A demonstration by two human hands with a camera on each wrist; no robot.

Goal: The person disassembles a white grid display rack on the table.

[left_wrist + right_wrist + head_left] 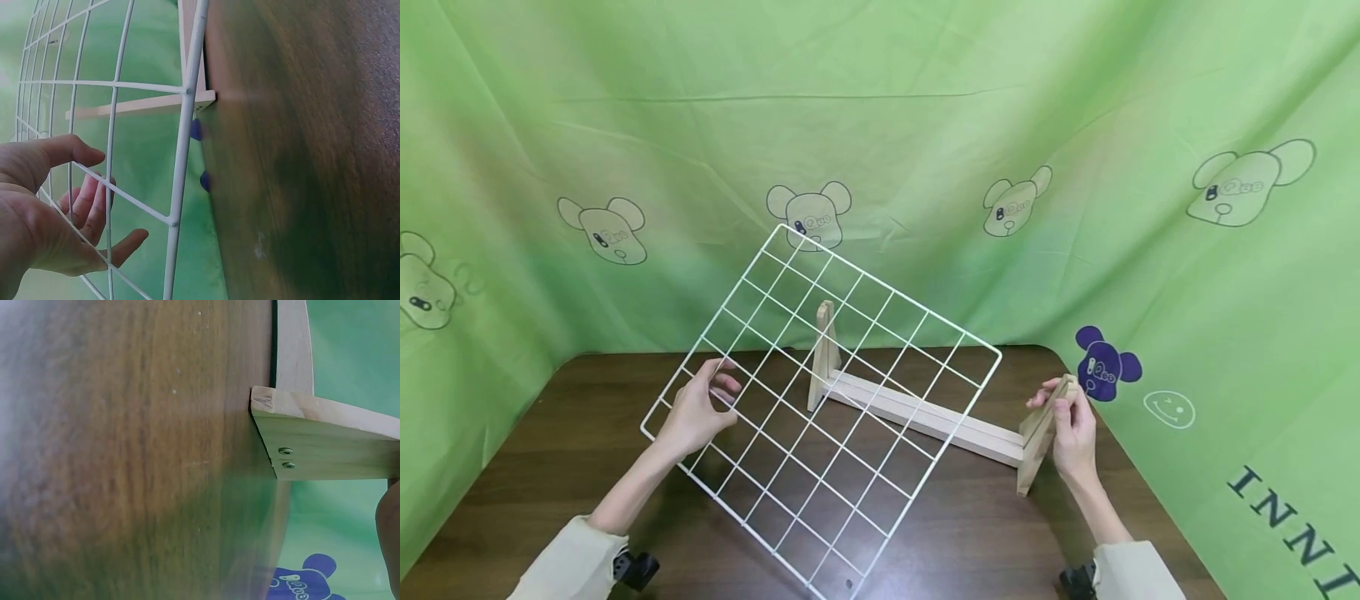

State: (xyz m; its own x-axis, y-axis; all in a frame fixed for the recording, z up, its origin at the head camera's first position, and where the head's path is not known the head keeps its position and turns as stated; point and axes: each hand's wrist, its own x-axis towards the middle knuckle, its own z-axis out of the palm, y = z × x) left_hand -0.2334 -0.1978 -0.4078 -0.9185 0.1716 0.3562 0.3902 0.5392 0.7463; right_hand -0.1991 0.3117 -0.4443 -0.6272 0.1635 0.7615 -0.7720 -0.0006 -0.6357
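Note:
A white wire grid panel (842, 400) stands tilted over the brown table, between the head camera and part of a wooden stand. My left hand (696, 417) holds the panel near its left corner, with loosely curved fingers (94, 209) threaded among the wires; the exact contact is partly hidden. The pale wooden stand (925, 417) has two upright end pieces joined by a long rail. My right hand (1071, 433) grips the top of its right end piece (331, 440), thumb on the near side. Two metal fasteners show on that piece in the right wrist view.
The brown wooden table (587, 417) reaches back to a green curtain (880, 125) printed with bear heads. This curtain also borders the table at the left and right. The stand's left upright (822, 354) is seen through the grid.

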